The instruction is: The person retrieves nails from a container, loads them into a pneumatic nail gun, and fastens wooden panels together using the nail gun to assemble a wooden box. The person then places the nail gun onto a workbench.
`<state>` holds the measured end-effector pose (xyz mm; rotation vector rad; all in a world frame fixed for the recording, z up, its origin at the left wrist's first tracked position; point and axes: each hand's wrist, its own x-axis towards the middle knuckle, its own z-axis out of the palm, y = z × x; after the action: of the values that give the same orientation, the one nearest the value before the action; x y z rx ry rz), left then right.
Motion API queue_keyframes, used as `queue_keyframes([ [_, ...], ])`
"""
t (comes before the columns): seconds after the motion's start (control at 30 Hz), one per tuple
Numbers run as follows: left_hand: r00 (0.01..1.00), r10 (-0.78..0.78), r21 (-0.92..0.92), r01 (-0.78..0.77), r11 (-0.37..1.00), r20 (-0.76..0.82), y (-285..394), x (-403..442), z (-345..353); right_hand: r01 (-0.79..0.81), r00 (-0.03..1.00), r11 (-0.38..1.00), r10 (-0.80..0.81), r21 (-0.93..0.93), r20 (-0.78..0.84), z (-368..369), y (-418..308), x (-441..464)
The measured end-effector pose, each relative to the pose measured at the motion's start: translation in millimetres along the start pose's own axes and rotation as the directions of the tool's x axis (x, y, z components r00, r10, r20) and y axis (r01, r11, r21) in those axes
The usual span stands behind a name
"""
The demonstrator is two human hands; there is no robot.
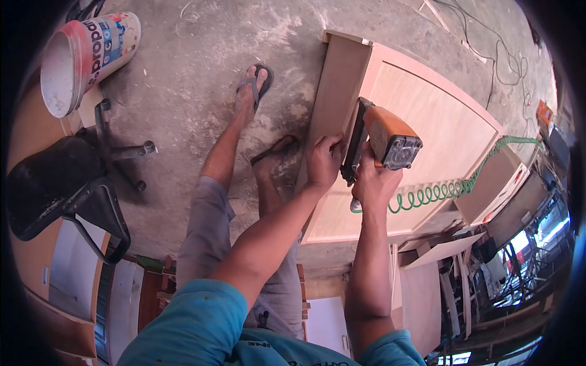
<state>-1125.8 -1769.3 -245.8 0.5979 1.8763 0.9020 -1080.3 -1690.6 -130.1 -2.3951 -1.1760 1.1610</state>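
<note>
Orange nailer (392, 126) sits within wrapped right fingers (367, 158); half-curled left fingers (330, 141) are just beside it, hold unclear.

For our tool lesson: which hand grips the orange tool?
The right hand, wrapped around the orange tool; the left hand is beside it, not gripping it.

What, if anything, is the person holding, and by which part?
The right hand holds the orange pneumatic nailer by its handle; whether the left hand grips anything is unclear.

Right grip (376, 183) around orange nailer (394, 131), left grip (323, 163) at wooden cabinet (436, 110), green hose (434, 193)
</note>
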Motion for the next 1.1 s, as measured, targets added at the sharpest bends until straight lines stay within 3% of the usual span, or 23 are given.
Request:
queue_keyframes([
  [0.27, 0.999, -0.025, 0.025, 0.025, 0.999, 0.026, 4.5, 1.2, -3.3, -0.003, 1.000, 1.000, 0.003, -0.031, 0.001, 0.6, 3.1, -2.0],
  [0.47, 0.999, 0.043, 0.074, -0.044, 0.996, 0.018, 6.2, 0.8, -4.7, 0.052, 0.998, 0.997, -0.054, -0.064, -0.034, 2.9, -8.3, -8.2],
  [0.83, 0.999, -0.033, 0.063, 0.031, 0.998, 0.034, 13.7, -0.3, -6.7, 0.198, 0.977, 0.973, -0.206, -0.117, -0.054, 4.3, 17.9, -7.6],
  [0.97, 0.999, -0.035, 0.004, 0.035, 0.999, 0.012, 3.2, -9.2, -6.9, 0.085, 0.994, 0.993, -0.090, -0.085, -0.055, 3.1, 4.4, -15.1],
  [1.1, 0.987, -0.153, -0.054, 0.155, 0.986, 0.045, -18.1, -45.6, -14.6, 0.036, 0.999, 0.994, -0.039, -0.102, -0.026, -3.5, 27.1, -30.0],
])
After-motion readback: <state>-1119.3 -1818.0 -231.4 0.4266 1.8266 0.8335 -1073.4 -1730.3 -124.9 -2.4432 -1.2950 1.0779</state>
